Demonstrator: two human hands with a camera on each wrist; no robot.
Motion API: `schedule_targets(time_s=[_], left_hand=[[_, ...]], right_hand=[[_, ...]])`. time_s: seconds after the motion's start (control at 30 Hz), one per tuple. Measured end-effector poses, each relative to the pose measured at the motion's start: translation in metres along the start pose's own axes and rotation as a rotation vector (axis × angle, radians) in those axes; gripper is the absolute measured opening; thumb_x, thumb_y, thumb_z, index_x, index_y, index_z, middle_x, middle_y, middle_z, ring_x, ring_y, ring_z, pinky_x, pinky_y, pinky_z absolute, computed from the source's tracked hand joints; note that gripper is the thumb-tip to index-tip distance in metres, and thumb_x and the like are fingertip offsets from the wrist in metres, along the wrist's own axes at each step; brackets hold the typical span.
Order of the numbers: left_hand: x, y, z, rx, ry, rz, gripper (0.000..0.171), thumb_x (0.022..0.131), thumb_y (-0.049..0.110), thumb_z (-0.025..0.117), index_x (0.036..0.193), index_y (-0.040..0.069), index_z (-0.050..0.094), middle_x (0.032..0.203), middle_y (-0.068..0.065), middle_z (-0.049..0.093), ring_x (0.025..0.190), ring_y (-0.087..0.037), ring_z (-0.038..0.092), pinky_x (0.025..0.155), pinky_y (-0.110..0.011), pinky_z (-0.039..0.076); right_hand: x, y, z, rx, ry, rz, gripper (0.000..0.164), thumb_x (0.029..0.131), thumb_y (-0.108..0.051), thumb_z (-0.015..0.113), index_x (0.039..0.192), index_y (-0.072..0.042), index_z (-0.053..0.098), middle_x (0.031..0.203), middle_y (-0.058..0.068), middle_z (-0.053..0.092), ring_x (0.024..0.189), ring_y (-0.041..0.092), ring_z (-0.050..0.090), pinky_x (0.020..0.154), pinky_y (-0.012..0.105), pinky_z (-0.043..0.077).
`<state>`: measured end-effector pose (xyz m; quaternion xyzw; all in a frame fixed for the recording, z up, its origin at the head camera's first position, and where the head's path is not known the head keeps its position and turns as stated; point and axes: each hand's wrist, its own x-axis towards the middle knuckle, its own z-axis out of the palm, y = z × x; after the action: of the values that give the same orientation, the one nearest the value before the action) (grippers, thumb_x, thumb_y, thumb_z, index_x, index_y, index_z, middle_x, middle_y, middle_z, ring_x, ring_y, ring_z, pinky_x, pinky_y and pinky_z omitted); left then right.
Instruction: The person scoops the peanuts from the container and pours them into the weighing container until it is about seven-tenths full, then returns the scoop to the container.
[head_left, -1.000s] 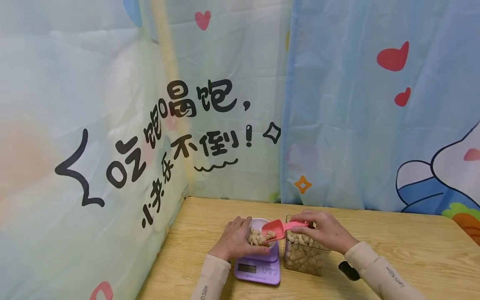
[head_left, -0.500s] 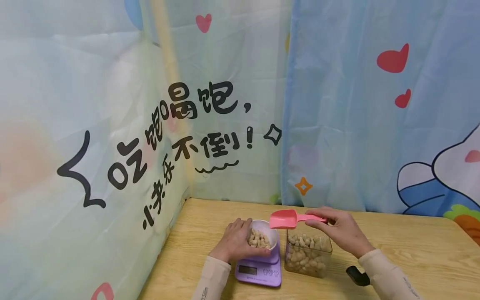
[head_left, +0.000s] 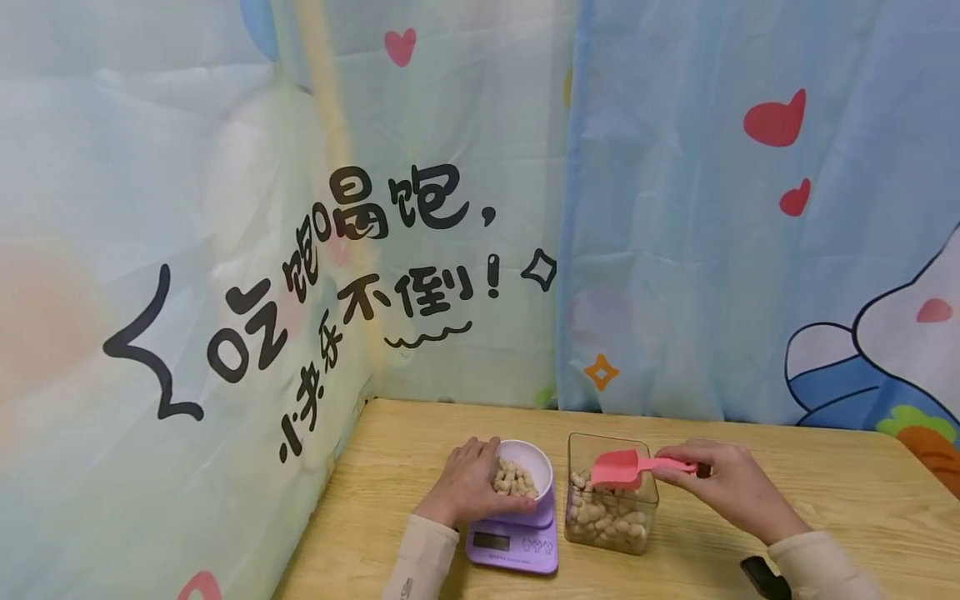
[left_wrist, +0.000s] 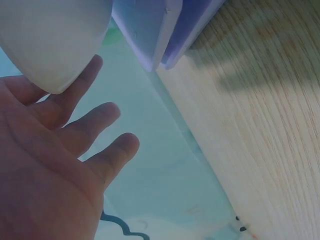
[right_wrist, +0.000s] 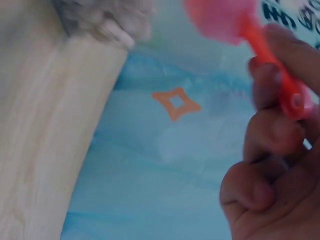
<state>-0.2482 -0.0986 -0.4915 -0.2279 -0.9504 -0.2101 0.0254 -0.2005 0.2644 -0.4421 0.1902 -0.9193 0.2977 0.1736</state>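
My left hand [head_left: 468,487] holds a small white bowl [head_left: 531,457] with unshelled peanuts [head_left: 513,481] in it, thumb along the near side and fingers at the far left. The bowl is over a purple kitchen scale [head_left: 517,557]; whether it bears on the scale is hidden. In the left wrist view, the bowl's pale outer wall [left_wrist: 60,45] lies against some fingers while others spread free. My right hand [head_left: 738,487] pinches the handle of a pink scoop [head_left: 618,471]. The scoop hangs over a clear square container [head_left: 611,442] of peanuts [head_left: 609,515].
A wooden table [head_left: 720,533] bears everything. Printed fabric curtains [head_left: 465,367] rise along its back and left edges. The container stands just right of the scale, with a narrow gap between. A black object [head_left: 763,577] is by the right wrist.
The right hand has carried the scoop rightward from over the bowl to over the container, and it has come lower in the last half second. The peanuts in the scoop have gone. The left hand stays put.
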Motion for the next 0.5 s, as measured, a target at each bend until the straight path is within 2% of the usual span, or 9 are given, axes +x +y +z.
schedule_targets(time_s=[0.1,0.17,0.27,0.33,0.4,0.47,0.5], left_hand=[[-0.001,0.000,0.000,-0.003,0.000,0.005,0.115,0.071,0.079,0.072,0.151,0.002,0.042,0.136,-0.016,0.055,0.128,-0.028,0.050,0.114,-0.046,0.035],[-0.002,0.000,0.000,-0.007,-0.007,0.007,0.115,0.071,0.079,0.071,0.152,0.003,0.041,0.137,-0.016,0.055,0.129,-0.028,0.050,0.114,-0.047,0.035],[-0.004,0.000,0.000,-0.011,-0.021,-0.008,0.117,0.072,0.081,0.068,0.155,0.004,0.038,0.146,-0.017,0.050,0.138,-0.033,0.044,0.117,-0.052,0.031],[-0.006,0.000,0.001,-0.011,-0.026,-0.035,0.116,0.076,0.083,0.062,0.157,0.005,0.035,0.154,-0.017,0.044,0.144,-0.037,0.036,0.119,-0.056,0.025],[-0.007,0.001,0.001,0.009,-0.006,-0.069,0.112,0.082,0.084,0.052,0.159,0.006,0.031,0.160,-0.017,0.035,0.149,-0.041,0.027,0.121,-0.059,0.019],[-0.009,0.003,0.000,0.055,0.044,-0.109,0.106,0.088,0.084,0.040,0.159,0.006,0.030,0.163,-0.018,0.029,0.150,-0.042,0.021,0.121,-0.060,0.015],[-0.010,0.004,0.000,0.089,0.077,-0.128,0.103,0.091,0.083,0.035,0.159,0.006,0.031,0.164,-0.018,0.027,0.151,-0.042,0.019,0.121,-0.060,0.014]], right_hand=[[-0.005,-0.006,0.011,-0.078,-0.045,0.034,0.026,0.089,-0.039,0.078,0.104,-0.017,0.080,0.083,-0.013,0.067,0.060,0.002,0.045,0.051,0.023,0.040],[-0.008,-0.010,0.016,-0.125,-0.063,0.082,0.035,0.090,-0.045,0.076,0.108,-0.016,0.080,0.080,-0.013,0.065,0.059,0.004,0.044,0.051,0.023,0.039],[-0.012,-0.014,0.017,-0.181,-0.066,0.145,0.053,0.092,-0.053,0.069,0.126,-0.013,0.073,0.093,-0.002,0.071,0.063,0.009,0.052,0.052,0.029,0.045],[-0.014,-0.014,0.015,-0.207,-0.063,0.163,0.063,0.097,-0.055,0.062,0.143,-0.012,0.060,0.111,0.013,0.070,0.078,0.025,0.063,0.061,0.044,0.054],[-0.014,-0.012,0.012,-0.232,-0.037,0.155,0.067,0.102,-0.053,0.055,0.154,-0.012,0.045,0.135,0.025,0.058,0.104,0.044,0.062,0.079,0.063,0.051],[-0.013,-0.007,0.010,-0.255,0.005,0.144,0.067,0.105,-0.049,0.051,0.159,-0.014,0.035,0.152,0.031,0.039,0.127,0.061,0.042,0.094,0.079,0.033],[-0.012,-0.005,0.009,-0.265,0.018,0.141,0.066,0.106,-0.047,0.049,0.161,-0.015,0.032,0.157,0.033,0.030,0.133,0.067,0.029,0.096,0.084,0.022]])
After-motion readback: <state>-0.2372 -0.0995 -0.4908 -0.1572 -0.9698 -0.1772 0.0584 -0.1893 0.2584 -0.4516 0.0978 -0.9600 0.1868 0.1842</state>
